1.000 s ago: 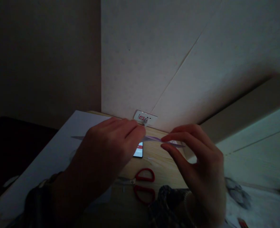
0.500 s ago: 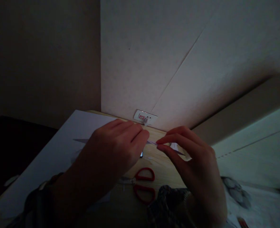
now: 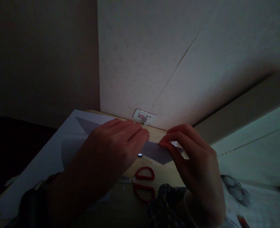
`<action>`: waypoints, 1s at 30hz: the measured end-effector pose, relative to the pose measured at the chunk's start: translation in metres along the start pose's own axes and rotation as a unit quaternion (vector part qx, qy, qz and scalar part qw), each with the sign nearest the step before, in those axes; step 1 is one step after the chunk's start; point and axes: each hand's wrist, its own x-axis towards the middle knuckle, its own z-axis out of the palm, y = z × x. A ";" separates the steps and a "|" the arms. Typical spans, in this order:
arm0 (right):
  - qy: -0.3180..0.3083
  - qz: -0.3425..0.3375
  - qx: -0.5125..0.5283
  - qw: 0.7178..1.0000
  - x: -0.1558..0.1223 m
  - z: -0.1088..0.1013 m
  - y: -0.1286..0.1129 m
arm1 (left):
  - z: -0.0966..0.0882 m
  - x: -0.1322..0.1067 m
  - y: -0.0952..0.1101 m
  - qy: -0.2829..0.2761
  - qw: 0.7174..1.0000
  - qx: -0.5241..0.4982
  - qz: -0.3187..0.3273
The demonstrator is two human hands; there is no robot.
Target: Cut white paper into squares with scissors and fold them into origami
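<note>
In dim light I hold a pale purple sheet of paper point(image 3: 155, 151) between both hands, just above a wooden table point(image 3: 159, 177). My left hand point(image 3: 113, 148) grips its left part with fingers laid together over it. My right hand point(image 3: 189, 155) pinches the right edge between thumb and fingertips. The sheet tilts so that its face shows, with a pointed corner hanging down in the middle. Its left end reaches past my left hand towards the far left.
Red-handled scissors point(image 3: 143, 183) lie on the table below the paper. A phone point(image 3: 140, 155) is almost hidden behind the sheet. A large white sheet point(image 3: 47, 158) covers the table's left side. A wall socket point(image 3: 144, 116) sits at the table's back edge. Patterned cloth lies at the right.
The paper was edge-on like a thin strip; now it has turned so its flat face shows and covers the phone. Both hands stayed nearly in place.
</note>
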 end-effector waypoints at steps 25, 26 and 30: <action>0.047 0.002 0.072 0.996 0.002 0.002 0.007 | -0.019 0.001 -0.023 0.031 0.934 -0.357 -0.015; 0.028 -0.007 0.064 0.998 0.002 0.001 0.007 | -0.020 0.002 -0.024 0.017 0.925 -0.379 -0.022; -0.036 -0.009 0.089 0.995 0.002 -0.002 0.007 | -0.021 0.003 -0.023 0.010 0.900 -0.435 -0.040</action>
